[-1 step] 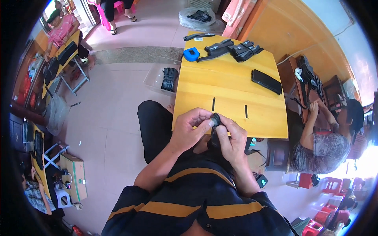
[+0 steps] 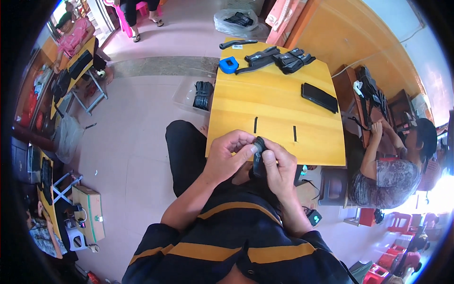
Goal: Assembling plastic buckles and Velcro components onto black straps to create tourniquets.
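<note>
A black strap (image 2: 257, 164), folded or looped at its top, is pinched between both hands just over the near edge of the yellow table (image 2: 236, 102). My left hand (image 2: 228, 158) closes thumb and fingers on its upper end. From the other side my right hand (image 2: 280, 168) grips it, the thumb lying along it. The lower end of the strap hangs down in front of my lap. Two short black strips (image 2: 256, 125) lie apart on the tabletop just beyond my hands. What exactly is inside the fold is too small to tell.
Bundled black straps (image 2: 291, 60), a blue tape measure (image 2: 229, 65) and a flat black case (image 2: 319, 98) rest on the table. On the floor to its left stands a clear bin (image 2: 182, 97) with bundled black straps. Another person (image 2: 388, 175) works at the right.
My right thumb has shifted slightly, and more of the strap shows below it. Both hands keep their grip in nearly the same place.
</note>
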Available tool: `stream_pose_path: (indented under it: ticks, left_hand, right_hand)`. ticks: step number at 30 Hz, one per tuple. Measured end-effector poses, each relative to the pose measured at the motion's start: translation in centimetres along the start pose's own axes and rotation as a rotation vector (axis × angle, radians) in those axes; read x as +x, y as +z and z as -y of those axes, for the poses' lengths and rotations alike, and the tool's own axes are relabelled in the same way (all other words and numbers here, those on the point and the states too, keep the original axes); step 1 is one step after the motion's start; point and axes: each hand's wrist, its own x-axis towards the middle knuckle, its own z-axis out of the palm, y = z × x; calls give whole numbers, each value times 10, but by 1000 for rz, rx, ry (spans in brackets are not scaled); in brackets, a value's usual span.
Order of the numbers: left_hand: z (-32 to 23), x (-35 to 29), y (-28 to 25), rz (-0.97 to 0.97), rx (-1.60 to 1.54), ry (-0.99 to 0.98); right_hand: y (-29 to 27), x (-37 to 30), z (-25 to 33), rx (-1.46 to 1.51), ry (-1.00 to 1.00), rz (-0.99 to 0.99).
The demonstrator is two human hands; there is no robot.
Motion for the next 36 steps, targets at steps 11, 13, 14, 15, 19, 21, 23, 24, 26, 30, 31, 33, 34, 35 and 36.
stream_pose_path:
  ticks: [11, 13, 14, 15, 19, 21, 23, 24, 26, 30, 31, 33, 34, 35, 36]
  left_hand:
    - [-4, -10, 27, -39, 27, 7]
    - [-12, -10, 27, -51, 123, 45]
    - [-14, -10, 27, -59, 219, 82]
    - [-14, -10, 27, -66, 217, 82]
    - [-13, -9, 26, -41, 263, 65]
    - [-12, -9, 26, -31, 271, 77]
    - [-9, -8, 26, -17, 309, 85]
    - [-7, -8, 26, -22, 304, 84]
    - [-4, -8, 26, 1, 289, 67]
    - [-2, -5, 30, 28, 284, 37]
    - [-1, -5, 29, 34, 266, 25]
    - [1, -5, 28, 39, 244, 13]
    - [2, -5, 27, 43, 254, 17]
    - [3, -5, 27, 47, 265, 21]
    - [4, -5, 26, 46, 264, 20]
  right_hand:
    - [-8, -17, -7, 622, 320, -32]
    - [-8, -19, -10, 514, 320, -48]
    - [-8, -19, -11, 514, 320, -41]
    - [-8, -20, -11, 489, 325, -51]
    - [-9, -22, -10, 416, 319, -58]
    - [-11, -24, -11, 398, 325, -58]
    - [-12, -25, -10, 380, 330, -57]
    - [-13, -26, -8, 394, 354, -49]
    - [-14, -27, -7, 399, 377, -37]
    - [-18, -31, -13, 384, 364, -61]
    - [-18, -31, -13, 386, 372, -64]
    - [-18, -32, -13, 393, 367, -60]
    - [-18, -33, -13, 406, 362, -58]
    - [-18, -34, -15, 405, 363, -56]
    - [-18, -35, -17, 367, 348, -50]
